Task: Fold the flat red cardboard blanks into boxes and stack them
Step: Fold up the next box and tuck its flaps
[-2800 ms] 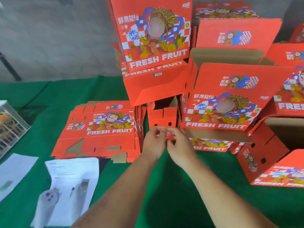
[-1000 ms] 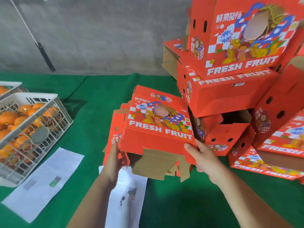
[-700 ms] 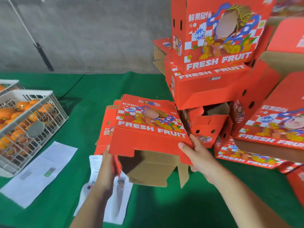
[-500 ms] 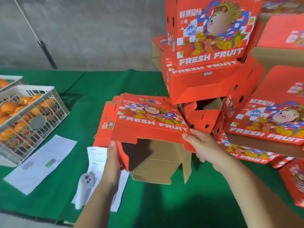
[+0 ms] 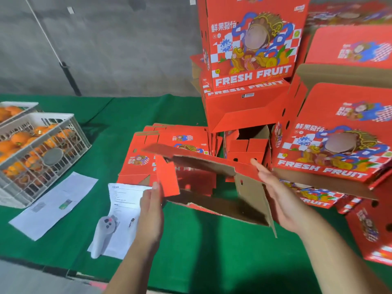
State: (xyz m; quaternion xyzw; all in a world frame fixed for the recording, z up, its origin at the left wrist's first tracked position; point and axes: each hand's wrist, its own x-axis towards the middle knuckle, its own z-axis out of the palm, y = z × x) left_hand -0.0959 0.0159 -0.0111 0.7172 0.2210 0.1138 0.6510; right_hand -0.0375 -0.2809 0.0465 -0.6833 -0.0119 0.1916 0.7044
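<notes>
Your left hand [image 5: 151, 211] reaches up from six o'clock, forearm bare, fingers straight and together, pointing toward twelve, fingertips pressed against a red flap. Your right hand [image 5: 277, 196] comes in from five o'clock, palm turned toward nine, fingers extended toward eleven and laid flat along the cardboard panel's outer side.

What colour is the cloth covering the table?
Green; the cloth shows best in the head view.
</notes>
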